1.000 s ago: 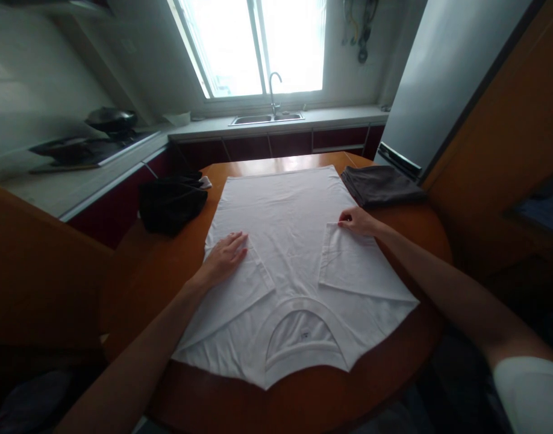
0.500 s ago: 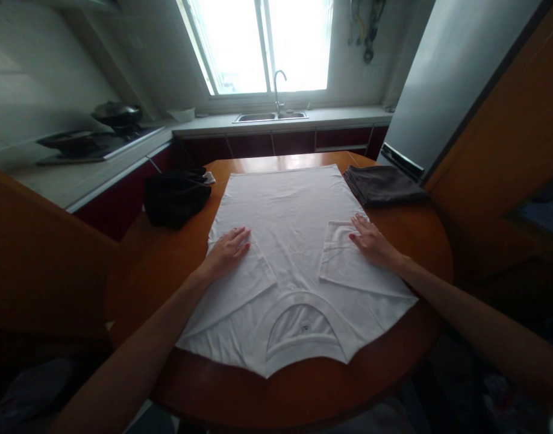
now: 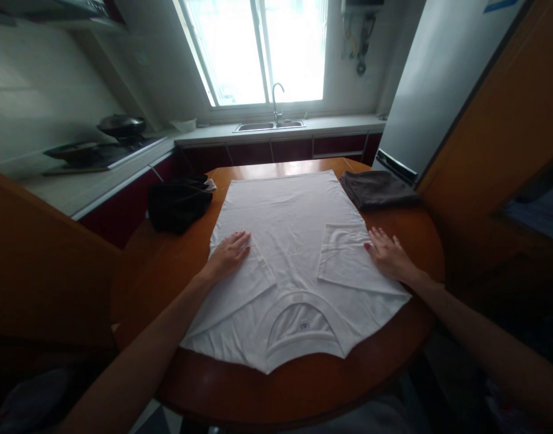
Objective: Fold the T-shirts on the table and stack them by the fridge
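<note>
A white T-shirt (image 3: pixel 290 235) lies spread on the wooden table (image 3: pixel 168 259), its neckline towards me and its hem at the far side. Both sleeves are folded inward over the body. My left hand (image 3: pixel 230 254) rests flat on the left sleeve, fingers stretched out. At the shirt's right edge lies my right hand (image 3: pixel 389 254), open with fingers spread, partly over the folded right sleeve's outer edge and partly beyond it.
On the table's far left is a bunched black cloth (image 3: pixel 179 204); at the far right, a folded dark grey cloth (image 3: pixel 378 188). Behind stand a counter with a sink (image 3: pixel 270 126), a stove with a lidded pan (image 3: pixel 121 126), and a fridge (image 3: pixel 432 84) at right.
My right hand has slid outward to the right, from on top of the folded sleeve to the shirt's edge. My left hand stays in place. The camera has tilted up slightly.
</note>
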The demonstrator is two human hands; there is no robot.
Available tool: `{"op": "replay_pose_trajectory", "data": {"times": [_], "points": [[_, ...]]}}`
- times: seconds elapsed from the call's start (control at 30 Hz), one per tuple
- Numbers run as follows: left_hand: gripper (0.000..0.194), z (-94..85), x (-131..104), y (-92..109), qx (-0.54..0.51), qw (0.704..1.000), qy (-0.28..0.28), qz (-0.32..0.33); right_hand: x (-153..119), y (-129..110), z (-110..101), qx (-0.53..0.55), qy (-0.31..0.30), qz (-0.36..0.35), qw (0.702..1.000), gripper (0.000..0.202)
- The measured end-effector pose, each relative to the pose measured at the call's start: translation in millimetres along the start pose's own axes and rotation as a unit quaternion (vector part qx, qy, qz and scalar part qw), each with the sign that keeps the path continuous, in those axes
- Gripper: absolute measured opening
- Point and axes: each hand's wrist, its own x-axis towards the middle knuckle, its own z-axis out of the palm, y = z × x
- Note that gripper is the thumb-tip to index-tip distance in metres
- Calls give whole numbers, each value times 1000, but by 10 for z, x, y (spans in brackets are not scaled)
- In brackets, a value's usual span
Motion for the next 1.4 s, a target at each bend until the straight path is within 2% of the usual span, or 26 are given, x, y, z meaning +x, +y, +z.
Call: {"op": "replay_pose_trajectory", "data": {"times": [0.1,0.17,0.23,0.33,0.4,0.5,0.57,0.63,0.73,0.8,0.93,1.0,1.1,1.17,1.23,1.33,1.4], "points": [[66,8,3,-9,-2,1000,2,-6,79,-14,-14,11,26,17,999,73],[65,7,4,-8,-5,1000,4,-8,171,-54,-16,13,32,-3,999,75],[64,2,4,-8,-8,1000,8,-4,262,-100,12,9,4,-22,1000,75],[64,-10,6,-13,-10,1000,6,-1,351,-136,88,3,-61,-15,998,79],[66,-17,10,-19,-12,1000,4,-1,376,-132,114,10,-73,1,997,83],[70,-26,20,-17,-12,1000,4,2,378,-111,82,26,-12,54,998,83],[72,-31,24,-7,-14,1000,5,2,358,-108,45,22,36,66,997,80],[72,-34,26,6,-16,1000,5,0,324,-119,29,10,38,21,999,77],[70,-34,24,17,-19,1000,10,-2,281,-152,48,-4,-46,-51,998,76],[69,-29,21,16,-16,1000,13,-1,272,-171,58,-9,-92,-61,994,76],[72,-11,21,-6,-9,1000,4,-2,202,-211,6,-17,-105,-72,992,75],[73,-2,23,-20,-8,1000,4,-3,58,-246,-38,-19,-115,-94,989,75],[72,7,27,-35,-8,1000,13,5,-318,-326,-101,-16,-131,-145,981,78],[71,11,30,-41,-8,1000,16,8,-585,-387,-147,1,-144,-186,972,81],[70,16,34,-45,-9,1000,17,9,-739,-445,-199,35,-163,-231,959,81],[70,21,41,-47,-11,1000,18,9,-593,-522,-257,87,-163,-249,951,77],[71,20,45,-44,-11,1000,17,8,-287,-584,-251,93,-124,-186,970,77]]}}
